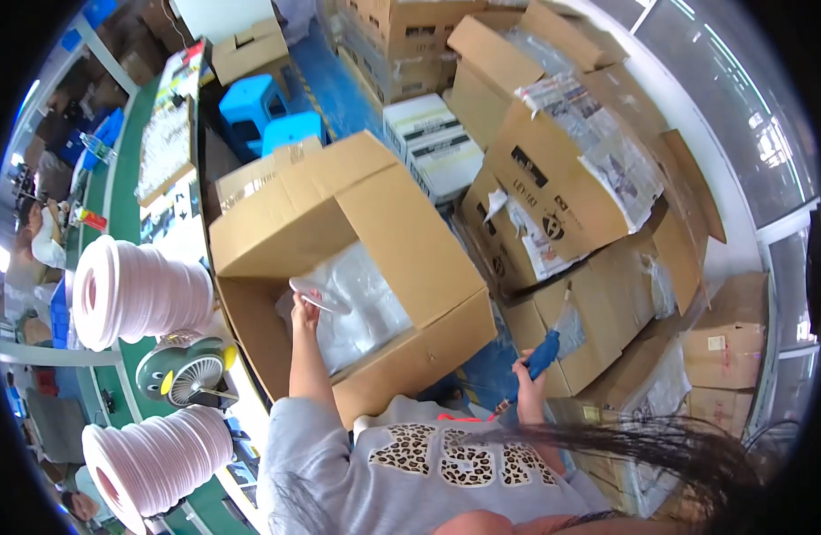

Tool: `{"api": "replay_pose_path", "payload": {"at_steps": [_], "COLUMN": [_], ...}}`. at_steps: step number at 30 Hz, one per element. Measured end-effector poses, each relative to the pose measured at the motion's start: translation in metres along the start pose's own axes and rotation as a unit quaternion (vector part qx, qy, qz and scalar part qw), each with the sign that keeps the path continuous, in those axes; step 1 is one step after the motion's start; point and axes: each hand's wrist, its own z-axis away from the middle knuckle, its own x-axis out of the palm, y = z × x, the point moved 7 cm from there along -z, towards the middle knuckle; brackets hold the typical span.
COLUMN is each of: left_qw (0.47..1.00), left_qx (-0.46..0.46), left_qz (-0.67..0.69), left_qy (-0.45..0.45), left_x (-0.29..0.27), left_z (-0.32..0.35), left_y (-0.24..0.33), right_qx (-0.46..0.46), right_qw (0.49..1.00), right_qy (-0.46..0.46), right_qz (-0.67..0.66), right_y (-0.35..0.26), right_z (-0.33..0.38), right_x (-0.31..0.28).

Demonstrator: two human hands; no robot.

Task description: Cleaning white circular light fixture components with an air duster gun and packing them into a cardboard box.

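Observation:
My left hand (pixel 305 308) reaches over an open cardboard box (pixel 415 259). Its fingers pinch a thin white piece with a rounded edge (pixel 323 301); the exact kind cannot be made out. Below it, cloudy plastic wrapping (pixel 361 312) covers the things inside the box. To the right of the box, my right hand (pixel 530 382) is closed around a blue-handled tool (pixel 542 355). A slim tip points up and away from that handle, and a red cord (pixel 459 417) shows near its lower end.
Two spools of pale pink cord (pixel 143 292) and a penguin-shaped fan (pixel 189 374) stand on the green bench at left. Blue stools (pixel 250 105) sit beyond the box. Opened cartons (pixel 553 187) crowd the right side. Other people (pixel 47 234) sit at far left.

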Motion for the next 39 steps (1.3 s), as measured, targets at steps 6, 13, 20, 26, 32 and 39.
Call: {"api": "replay_pose_path", "payload": {"at_steps": [6, 13, 20, 26, 32, 39], "left_qw": [0.926, 0.886, 0.868, 0.832, 0.875, 0.904], "left_qx": [0.071, -0.007, -0.063, -0.064, -0.114, -0.115], "left_qz": [0.160, 0.092, 0.063, 0.026, 0.044, 0.074], "left_qy": [-0.334, -0.455, -0.489, -0.550, -0.469, -0.405], "left_x": [0.231, 0.413, 0.447, 0.456, 0.432, 0.408], "left_z": [0.154, 0.212, 0.246, 0.256, 0.231, 0.216], "left_y": [0.036, -0.022, -0.096, -0.118, -0.129, -0.129], "right_qx": [-0.180, -0.196, -0.206, -0.195, -0.194, -0.147], "right_qw": [0.963, 0.895, 0.912, 0.904, 0.889, 0.885], "right_qy": [-0.113, -0.204, -0.094, -0.092, -0.167, -0.180], "right_qz": [0.163, 0.345, 0.341, 0.369, 0.380, 0.403], "right_y": [-0.069, -0.114, -0.124, -0.127, -0.140, -0.154], "right_z": [0.006, 0.018, -0.035, -0.056, -0.062, -0.085], "right_x": [0.053, 0.118, 0.073, 0.083, 0.114, 0.134]}}
